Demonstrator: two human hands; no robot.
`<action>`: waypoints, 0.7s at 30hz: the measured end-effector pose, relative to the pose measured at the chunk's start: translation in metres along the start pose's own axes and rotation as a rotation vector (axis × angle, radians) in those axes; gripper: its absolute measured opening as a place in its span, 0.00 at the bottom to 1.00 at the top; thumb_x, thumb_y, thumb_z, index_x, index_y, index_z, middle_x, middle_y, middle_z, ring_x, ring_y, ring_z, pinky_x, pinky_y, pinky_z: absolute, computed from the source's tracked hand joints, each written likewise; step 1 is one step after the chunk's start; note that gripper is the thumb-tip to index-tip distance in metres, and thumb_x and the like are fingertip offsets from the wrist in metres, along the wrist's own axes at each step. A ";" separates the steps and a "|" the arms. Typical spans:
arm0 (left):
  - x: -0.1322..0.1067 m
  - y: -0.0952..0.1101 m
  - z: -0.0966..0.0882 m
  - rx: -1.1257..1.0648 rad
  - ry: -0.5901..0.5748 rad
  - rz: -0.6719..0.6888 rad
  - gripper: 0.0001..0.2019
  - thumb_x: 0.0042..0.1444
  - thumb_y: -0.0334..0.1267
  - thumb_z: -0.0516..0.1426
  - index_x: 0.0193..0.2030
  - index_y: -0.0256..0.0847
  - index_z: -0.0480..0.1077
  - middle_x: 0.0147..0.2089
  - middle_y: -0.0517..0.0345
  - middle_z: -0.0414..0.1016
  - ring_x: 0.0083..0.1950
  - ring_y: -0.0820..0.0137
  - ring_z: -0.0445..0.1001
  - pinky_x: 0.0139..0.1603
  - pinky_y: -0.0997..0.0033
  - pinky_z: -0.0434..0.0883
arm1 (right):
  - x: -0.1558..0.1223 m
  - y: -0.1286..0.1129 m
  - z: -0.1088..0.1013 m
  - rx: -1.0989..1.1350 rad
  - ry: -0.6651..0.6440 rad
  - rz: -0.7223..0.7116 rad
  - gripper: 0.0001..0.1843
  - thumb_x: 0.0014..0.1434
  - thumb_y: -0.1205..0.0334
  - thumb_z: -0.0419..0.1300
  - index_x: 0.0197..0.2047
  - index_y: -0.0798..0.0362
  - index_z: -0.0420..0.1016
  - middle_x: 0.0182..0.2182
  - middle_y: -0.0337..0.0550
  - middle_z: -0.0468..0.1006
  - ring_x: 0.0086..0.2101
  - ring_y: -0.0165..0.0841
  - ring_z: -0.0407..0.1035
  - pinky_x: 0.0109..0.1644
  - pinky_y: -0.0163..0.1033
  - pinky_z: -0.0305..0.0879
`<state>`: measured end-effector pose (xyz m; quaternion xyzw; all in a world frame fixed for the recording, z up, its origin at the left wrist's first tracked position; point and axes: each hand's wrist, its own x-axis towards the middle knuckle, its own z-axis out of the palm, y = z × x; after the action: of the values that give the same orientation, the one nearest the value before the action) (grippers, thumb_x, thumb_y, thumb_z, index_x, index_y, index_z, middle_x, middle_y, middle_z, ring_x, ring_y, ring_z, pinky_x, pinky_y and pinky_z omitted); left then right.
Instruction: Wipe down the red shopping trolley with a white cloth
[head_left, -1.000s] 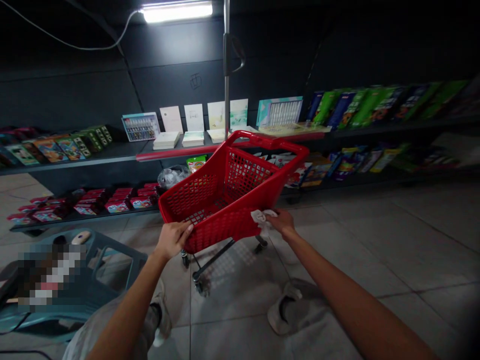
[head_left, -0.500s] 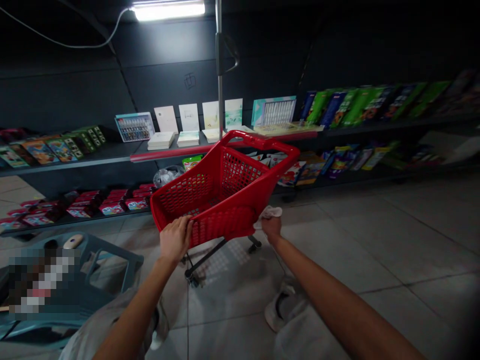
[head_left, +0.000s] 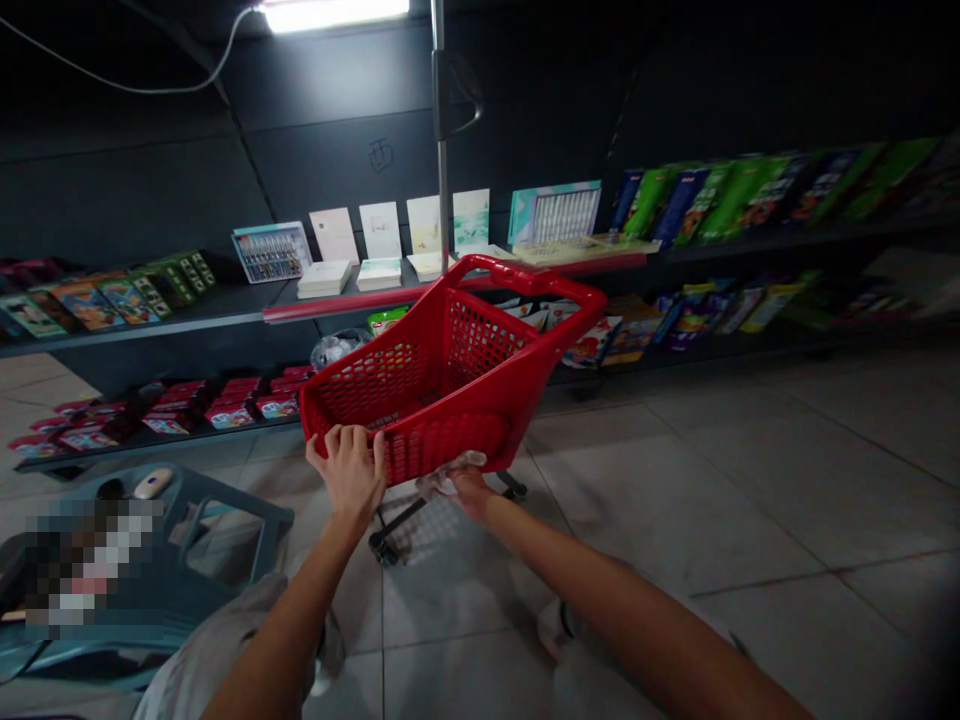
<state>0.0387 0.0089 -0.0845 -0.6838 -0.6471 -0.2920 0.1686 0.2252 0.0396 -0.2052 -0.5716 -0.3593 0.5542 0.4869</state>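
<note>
A small red plastic shopping cart (head_left: 442,445) with a mesh basket stands on dark wheeled legs in front of me. My left hand (head_left: 346,470) grips its near rim, fingers hooked over the edge. My right hand (head_left: 466,490) holds a crumpled white cloth (head_left: 448,474) against the lower outside of the cart's near wall. The cloth is partly hidden by my fingers. Inside the basket I can see no goods.
Dark shelves (head_left: 157,318) carry boxed goods, cards and books along the wall behind the cart. A metal pole (head_left: 442,170) stands behind it. At lower left is a teal plastic stool (head_left: 225,490) with a pixelated object. My grey-clad knees lie below, above a tiled floor (head_left: 750,520).
My right hand and the cloth have moved left and down, from the cart's right side to under its near wall. My left hand stays on the rim, its fingers more spread.
</note>
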 end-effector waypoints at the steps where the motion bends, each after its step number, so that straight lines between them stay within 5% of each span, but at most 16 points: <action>1: 0.002 -0.002 0.002 0.004 0.014 -0.039 0.16 0.70 0.49 0.47 0.43 0.43 0.71 0.49 0.44 0.76 0.62 0.50 0.64 0.69 0.35 0.48 | 0.001 -0.002 -0.001 0.017 -0.021 0.055 0.12 0.66 0.59 0.62 0.49 0.57 0.74 0.40 0.44 0.80 0.38 0.34 0.76 0.43 0.42 0.76; 5: 0.010 -0.015 0.011 -0.015 0.040 -0.172 0.19 0.70 0.51 0.45 0.45 0.41 0.71 0.58 0.40 0.72 0.68 0.48 0.59 0.70 0.32 0.48 | 0.008 -0.028 -0.031 0.070 -0.027 0.121 0.11 0.56 0.62 0.62 0.44 0.53 0.76 0.37 0.45 0.82 0.36 0.38 0.77 0.39 0.42 0.74; 9: 0.019 -0.025 0.017 -0.057 0.085 -0.255 0.16 0.70 0.47 0.47 0.46 0.41 0.73 0.66 0.39 0.65 0.75 0.46 0.52 0.72 0.29 0.44 | 0.012 -0.068 -0.078 -0.039 0.203 -0.117 0.19 0.46 0.59 0.65 0.43 0.54 0.78 0.41 0.47 0.82 0.39 0.40 0.76 0.42 0.41 0.71; 13: 0.025 -0.016 0.016 -0.183 0.099 -0.143 0.17 0.68 0.39 0.49 0.59 0.43 0.70 0.73 0.43 0.58 0.78 0.51 0.47 0.76 0.34 0.43 | 0.010 -0.111 -0.109 -0.020 0.474 -0.398 0.23 0.49 0.52 0.62 0.47 0.56 0.76 0.43 0.50 0.81 0.41 0.39 0.75 0.46 0.40 0.70; 17: 0.033 0.005 0.013 -0.374 0.024 0.079 0.26 0.68 0.39 0.48 0.72 0.42 0.55 0.74 0.44 0.58 0.79 0.57 0.49 0.78 0.41 0.45 | 0.005 -0.144 -0.110 -0.046 0.659 -0.674 0.25 0.55 0.51 0.58 0.53 0.56 0.73 0.48 0.51 0.79 0.45 0.38 0.74 0.52 0.41 0.68; 21: 0.046 0.016 0.017 -0.428 -0.122 0.240 0.30 0.68 0.41 0.50 0.75 0.42 0.51 0.71 0.44 0.63 0.74 0.59 0.59 0.78 0.44 0.42 | 0.004 -0.145 -0.090 -0.105 0.605 -0.690 0.24 0.59 0.50 0.55 0.53 0.55 0.72 0.46 0.51 0.79 0.45 0.38 0.73 0.52 0.41 0.68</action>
<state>0.0571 0.0537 -0.0665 -0.7920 -0.4939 -0.3585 0.0141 0.3328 0.0681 -0.0760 -0.5784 -0.3978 0.1490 0.6964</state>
